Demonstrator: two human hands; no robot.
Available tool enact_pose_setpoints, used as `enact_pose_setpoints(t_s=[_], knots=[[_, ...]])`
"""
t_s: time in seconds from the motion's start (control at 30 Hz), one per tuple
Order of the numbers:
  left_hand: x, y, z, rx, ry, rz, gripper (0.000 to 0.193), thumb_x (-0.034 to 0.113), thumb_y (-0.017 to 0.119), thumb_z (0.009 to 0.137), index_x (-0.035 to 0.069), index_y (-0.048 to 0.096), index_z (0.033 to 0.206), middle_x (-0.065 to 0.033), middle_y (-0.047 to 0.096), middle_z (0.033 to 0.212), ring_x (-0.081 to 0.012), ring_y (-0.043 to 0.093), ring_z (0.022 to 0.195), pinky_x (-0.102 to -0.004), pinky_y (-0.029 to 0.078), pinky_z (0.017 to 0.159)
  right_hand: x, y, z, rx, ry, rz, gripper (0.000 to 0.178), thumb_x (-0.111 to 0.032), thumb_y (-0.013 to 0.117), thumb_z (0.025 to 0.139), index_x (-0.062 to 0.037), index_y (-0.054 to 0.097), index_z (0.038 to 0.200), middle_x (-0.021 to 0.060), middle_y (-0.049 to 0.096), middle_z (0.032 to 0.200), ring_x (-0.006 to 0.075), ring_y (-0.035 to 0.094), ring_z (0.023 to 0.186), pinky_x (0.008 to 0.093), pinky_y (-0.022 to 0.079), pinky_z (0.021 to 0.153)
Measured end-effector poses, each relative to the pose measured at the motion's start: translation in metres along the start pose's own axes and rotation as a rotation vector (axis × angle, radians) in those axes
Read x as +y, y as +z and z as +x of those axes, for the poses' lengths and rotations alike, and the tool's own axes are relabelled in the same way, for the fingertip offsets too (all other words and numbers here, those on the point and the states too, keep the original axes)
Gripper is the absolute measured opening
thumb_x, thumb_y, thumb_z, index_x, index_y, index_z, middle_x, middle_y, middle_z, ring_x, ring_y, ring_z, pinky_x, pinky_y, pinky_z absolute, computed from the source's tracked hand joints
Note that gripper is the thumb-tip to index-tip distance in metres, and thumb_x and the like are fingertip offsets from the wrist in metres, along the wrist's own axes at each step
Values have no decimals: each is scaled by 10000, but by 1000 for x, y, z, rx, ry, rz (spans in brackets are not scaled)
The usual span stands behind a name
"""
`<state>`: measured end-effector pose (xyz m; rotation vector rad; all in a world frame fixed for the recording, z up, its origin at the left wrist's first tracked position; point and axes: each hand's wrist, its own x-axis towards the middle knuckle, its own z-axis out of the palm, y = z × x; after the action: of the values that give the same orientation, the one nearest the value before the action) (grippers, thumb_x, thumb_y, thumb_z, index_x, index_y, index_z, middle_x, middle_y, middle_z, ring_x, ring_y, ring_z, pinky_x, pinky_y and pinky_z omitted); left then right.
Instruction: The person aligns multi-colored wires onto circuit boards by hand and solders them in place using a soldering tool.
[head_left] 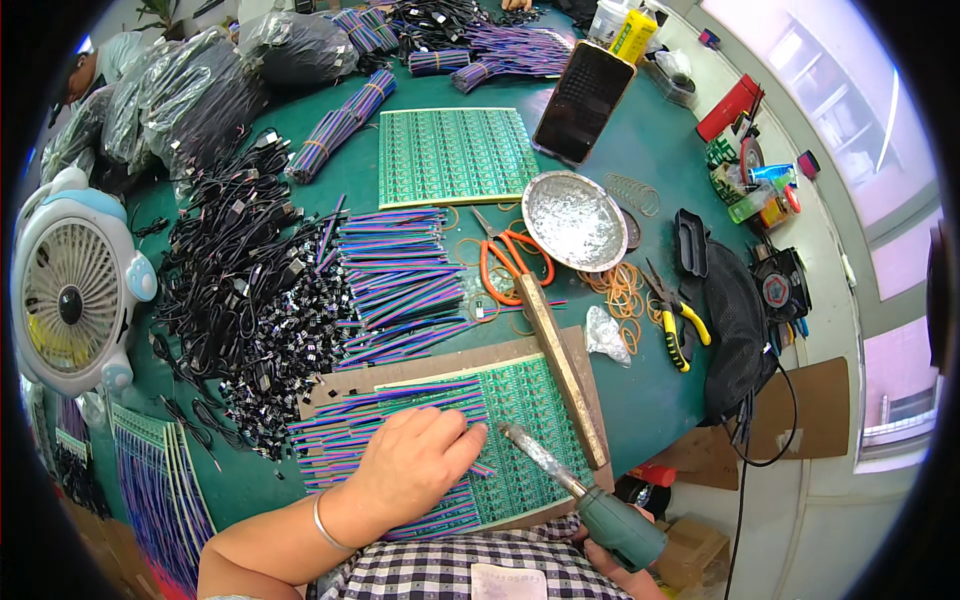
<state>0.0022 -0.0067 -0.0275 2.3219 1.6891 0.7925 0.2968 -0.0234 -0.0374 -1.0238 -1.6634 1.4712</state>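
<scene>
Soldering iron (590, 495) gripped in right hand (622, 570); left-hand fingers (455, 445) press wires (400, 415).

a: what's nearest the person on the desk (640, 400)?
b: a circuit panel (530, 420) on a board (450, 362), wire ends (380, 440) lying across its left part. the left hand (415, 465) rests on those wires; the soldering iron (570, 490), in the right hand (625, 572), points at the panel from the right
a: and behind?
b: loose wires (395, 280), then a second panel (455, 155). scissors (505, 260) and a metal dish (578, 220) lie right of the wires, a fan (75, 285) far left
</scene>
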Motion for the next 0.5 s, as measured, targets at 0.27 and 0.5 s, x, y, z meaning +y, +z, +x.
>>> enact_pose_setpoints(t_s=[0.27, 0.5], knots=[[-3, 3, 0, 26, 24, -1, 188, 136, 555, 749, 72, 608, 917, -34, 470, 750, -184, 524, 695, -317, 431, 604, -22, 0, 1, 21, 166, -254, 239, -79, 636, 752, 16, 580, 965, 89, 639, 811, 187, 619, 737, 314, 490, 733], [-1, 3, 1, 31, 26, 1, 189, 133, 556, 747, 66, 606, 917, -36, 466, 752, -183, 519, 692, -314, 431, 606, 0, -9, -13, -6, 294, -187, 262, -149, 654, 775, -4, 578, 980, 71, 618, 787, 192, 594, 766, 321, 463, 744]])
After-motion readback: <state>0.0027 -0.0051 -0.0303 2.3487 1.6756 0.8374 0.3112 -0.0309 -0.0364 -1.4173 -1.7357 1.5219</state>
